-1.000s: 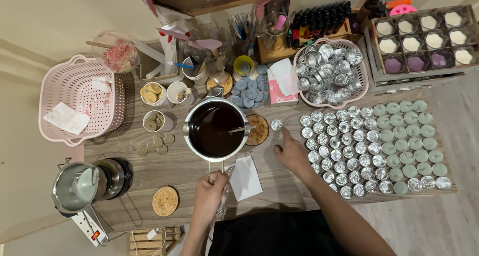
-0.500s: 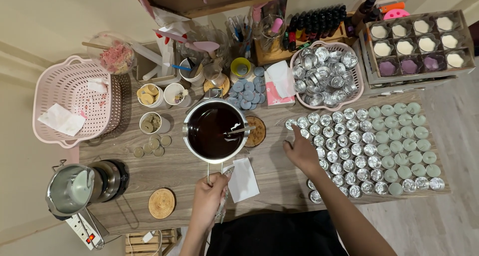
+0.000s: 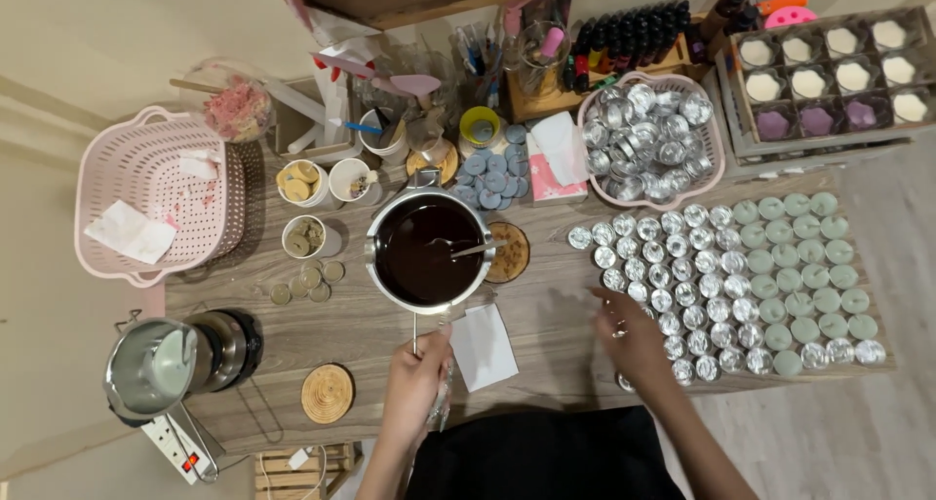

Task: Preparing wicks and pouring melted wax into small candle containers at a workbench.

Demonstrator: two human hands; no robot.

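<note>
Fingers of the left hand (image 3: 414,378) wrap the pot's wire handle (image 3: 416,329) near the table's (image 3: 292,339) front edge; the pot (image 3: 427,251), full of dark liquid, sits just beyond, a stick (image 3: 475,250) leaning on its rim. The right hand (image 3: 634,339) lies half curled, palm down, on the near corner of the tin cups (image 3: 673,286); whether it holds one is hidden. White paper (image 3: 483,349) lies between the hands. Farther off stand a pink basket (image 3: 146,198) and a tray of candles (image 3: 829,71).

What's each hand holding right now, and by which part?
The left hand grips the pot of dark liquid by its thin handle. The right hand holds nothing clearly, resting at the foil cups.
</note>
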